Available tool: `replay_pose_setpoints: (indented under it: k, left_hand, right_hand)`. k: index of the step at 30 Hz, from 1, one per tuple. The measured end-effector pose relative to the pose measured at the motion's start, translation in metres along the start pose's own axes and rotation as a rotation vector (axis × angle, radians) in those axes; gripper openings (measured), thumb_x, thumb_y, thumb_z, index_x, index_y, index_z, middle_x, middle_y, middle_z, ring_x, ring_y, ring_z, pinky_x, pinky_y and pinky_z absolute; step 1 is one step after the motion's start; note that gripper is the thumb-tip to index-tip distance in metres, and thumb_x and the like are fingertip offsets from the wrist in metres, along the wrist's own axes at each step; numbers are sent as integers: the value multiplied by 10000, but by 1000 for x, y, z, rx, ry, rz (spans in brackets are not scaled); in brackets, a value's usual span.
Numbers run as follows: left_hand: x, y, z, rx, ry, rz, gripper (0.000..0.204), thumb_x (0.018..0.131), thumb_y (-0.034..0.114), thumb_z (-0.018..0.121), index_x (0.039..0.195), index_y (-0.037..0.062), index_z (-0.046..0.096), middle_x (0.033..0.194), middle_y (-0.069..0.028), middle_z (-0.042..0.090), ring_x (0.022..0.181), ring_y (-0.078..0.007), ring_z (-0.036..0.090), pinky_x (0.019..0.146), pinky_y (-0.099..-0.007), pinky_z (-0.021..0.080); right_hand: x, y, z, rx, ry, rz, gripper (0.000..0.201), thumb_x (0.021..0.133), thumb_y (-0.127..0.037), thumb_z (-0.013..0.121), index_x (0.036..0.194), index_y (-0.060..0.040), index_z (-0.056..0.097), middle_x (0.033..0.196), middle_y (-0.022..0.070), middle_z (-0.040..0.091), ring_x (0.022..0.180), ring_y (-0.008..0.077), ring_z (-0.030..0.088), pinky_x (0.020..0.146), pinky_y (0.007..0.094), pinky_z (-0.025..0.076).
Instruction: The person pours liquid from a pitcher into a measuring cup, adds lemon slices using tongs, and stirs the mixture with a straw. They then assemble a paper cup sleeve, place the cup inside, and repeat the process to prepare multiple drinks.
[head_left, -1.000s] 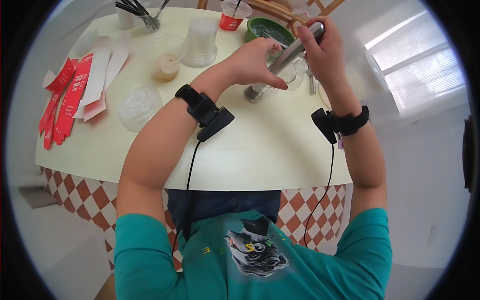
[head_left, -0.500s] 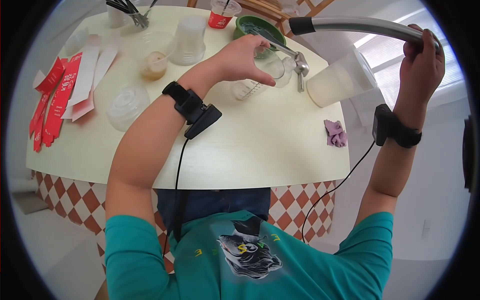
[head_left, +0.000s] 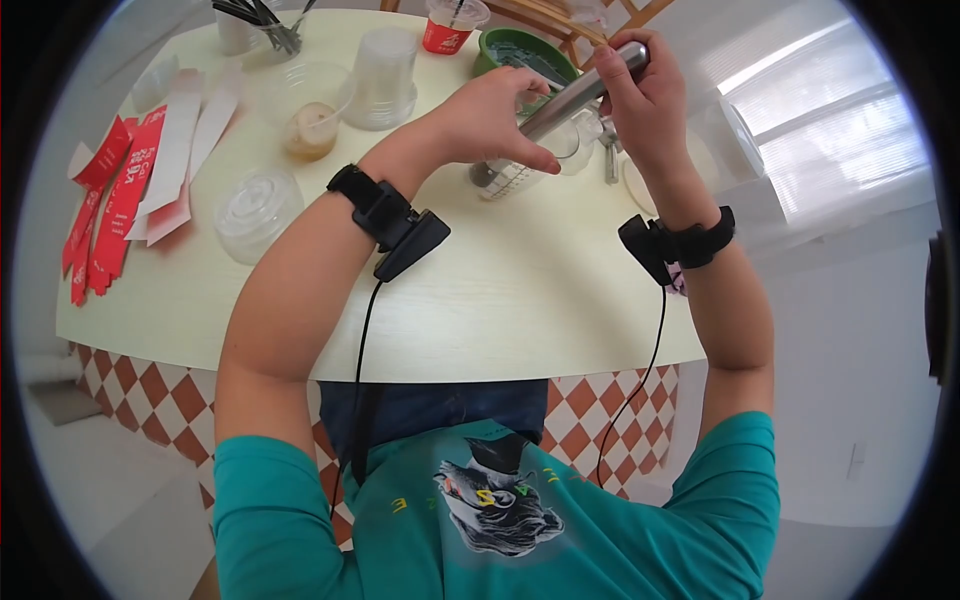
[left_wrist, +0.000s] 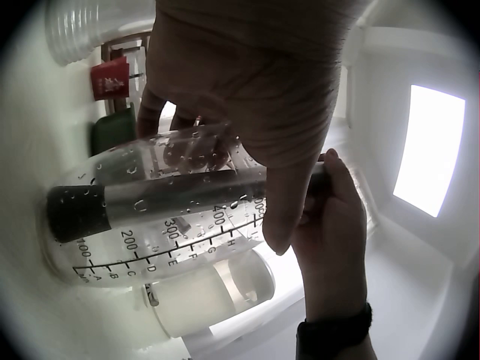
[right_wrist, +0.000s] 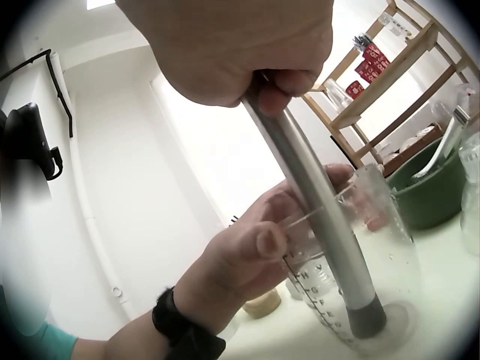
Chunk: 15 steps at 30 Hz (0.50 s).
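Note:
My left hand (head_left: 490,115) grips a clear measuring cup (left_wrist: 165,259), fingers and thumb around its upper part. The cup tilts in the head view, and black graduations and water drops show on its wall. My right hand (head_left: 645,100) holds a steel muddler (right_wrist: 322,202) by its upper end, fingers curled round the shaft. The muddler slants down through the mouth of the cup, and its dark tip (right_wrist: 367,319) is at the cup's bottom. Part of the shaft is hidden behind my left hand in the left wrist view.
Behind the hands stand a green basin (head_left: 548,62) and a red-labelled cup (head_left: 445,38). A metal tool (head_left: 612,162) and a translucent container (left_wrist: 195,304) are on the right. Stacked clear cups (head_left: 383,75), a clear lid (head_left: 258,212) and red cartons (head_left: 130,215) lie leftward.
Half a second ago my right hand held the muddler raised out to the right, clear of the cup. Now it is back inside the cup, as one second ago. My left hand stays on the cup.

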<state>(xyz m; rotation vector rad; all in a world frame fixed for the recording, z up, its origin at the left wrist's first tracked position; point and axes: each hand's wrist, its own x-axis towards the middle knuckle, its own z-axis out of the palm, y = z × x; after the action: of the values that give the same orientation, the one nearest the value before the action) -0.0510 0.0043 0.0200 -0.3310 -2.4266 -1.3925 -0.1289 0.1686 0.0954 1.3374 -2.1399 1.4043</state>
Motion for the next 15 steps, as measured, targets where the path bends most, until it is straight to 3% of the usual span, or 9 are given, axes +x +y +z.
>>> replay_pose_setpoints:
  k: [9, 12, 15]
  left_hand:
    - [2, -3, 1, -6, -23, -47, 922, 541, 365, 877, 1288, 5, 476, 1288, -191, 524, 1164, -335, 548, 966, -393, 457]
    - [2, -4, 2, 4, -20, -54, 918, 545, 358, 877, 1290, 4, 474, 1289, -192, 524, 1177, -325, 536, 978, -383, 444]
    - [3, -4, 2, -28, -14, -48, 913, 551, 352, 875, 1291, -1, 472, 1288, -192, 525, 1200, -317, 517, 996, -375, 425]
  right_hand:
    - [-3, -12, -11, -36, -49, 55, 193, 889, -175, 670, 971, -38, 562, 658, -1, 579, 510, 45, 527, 462, 187, 423]
    - [-2, -15, -31, -335, -132, 5, 269, 830, -265, 725, 817, -33, 590, 601, 5, 570, 509, 70, 515, 476, 230, 420]
    - [-9, -45, -54, -221, -11, 132, 269, 823, -270, 733, 793, -31, 614, 572, -14, 551, 500, 49, 493, 466, 215, 406]
